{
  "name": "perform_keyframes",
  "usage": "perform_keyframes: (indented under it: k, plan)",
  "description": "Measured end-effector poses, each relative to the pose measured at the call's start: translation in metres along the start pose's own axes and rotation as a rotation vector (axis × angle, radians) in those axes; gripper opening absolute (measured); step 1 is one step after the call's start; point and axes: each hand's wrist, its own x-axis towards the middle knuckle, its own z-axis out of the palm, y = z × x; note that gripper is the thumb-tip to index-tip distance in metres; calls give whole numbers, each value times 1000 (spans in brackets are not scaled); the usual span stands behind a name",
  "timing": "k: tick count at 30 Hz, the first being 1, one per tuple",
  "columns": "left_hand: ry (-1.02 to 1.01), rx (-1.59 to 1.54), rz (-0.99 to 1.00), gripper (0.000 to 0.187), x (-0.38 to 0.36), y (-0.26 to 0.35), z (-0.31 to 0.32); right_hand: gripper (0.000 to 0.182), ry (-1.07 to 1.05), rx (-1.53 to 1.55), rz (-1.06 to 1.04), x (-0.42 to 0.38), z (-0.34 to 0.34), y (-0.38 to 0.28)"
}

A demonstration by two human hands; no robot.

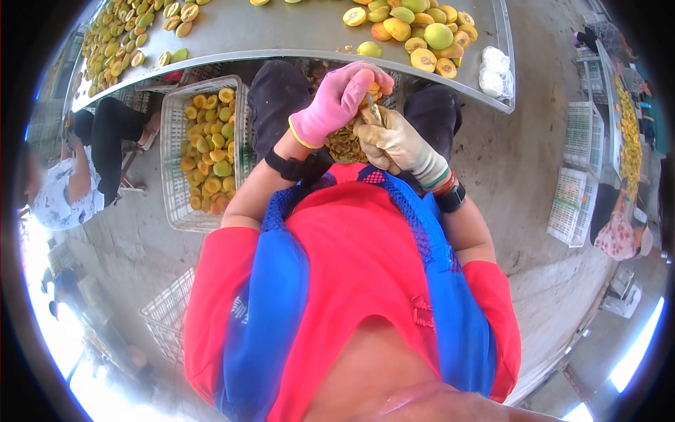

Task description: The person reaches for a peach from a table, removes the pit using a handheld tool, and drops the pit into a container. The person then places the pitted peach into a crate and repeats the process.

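Observation:
My left hand, in a pink glove, is closed around a yellow-orange piece of fruit, likely a peach half, mostly hidden by the fingers. In a cream work glove, my right hand grips a small metal tool, seemingly a short knife, whose tip is at the fruit. Below both hands, between my knees, lies a heap of yellow-brown fruit scraps. Just beyond the hands, whole and halved peaches are piled on the metal table.
A white plastic crate of halved fruit stands by my left knee. Another crate is on the floor behind it. White crumpled bundles sit at the table's right corner. People sit at both sides; stacked crates stand at right.

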Motion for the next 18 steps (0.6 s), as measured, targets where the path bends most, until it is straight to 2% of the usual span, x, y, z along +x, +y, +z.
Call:
perform_keyframes:
  k: [2,4,5,8,11,12,13,15,17,18]
  plan:
    - [-75,197,148,48,2,-3,-6,11,-61,30,58,0,-2,-2]
    - [-98,21,19,50,-1,0,-4,12,-155,49,151,-3,-3,-6]
    - [-109,-66,-42,51,0,1,-3,13,-161,93,126,-3,-3,-4]
    - [96,-325,-120,55,2,-3,1,15,-163,138,71,-1,-1,2]
    - [366,-152,-195,59,4,13,-27,15,-74,-12,14,2,8,6]
    - [604,-344,-187,52,2,-1,-34,16,-18,-85,-30,4,7,12]
    - [708,-264,-176,49,-7,-8,-54,17,27,-158,-76,10,4,19]
    - [908,-108,-159,43,-32,-18,-99,12,129,-284,-28,22,-15,32]
    - [1095,82,-228,39,-73,-45,-160,9,366,-422,58,23,-5,33]
    - [1177,213,-315,40,-91,-42,-179,8,343,-423,52,24,-5,34]
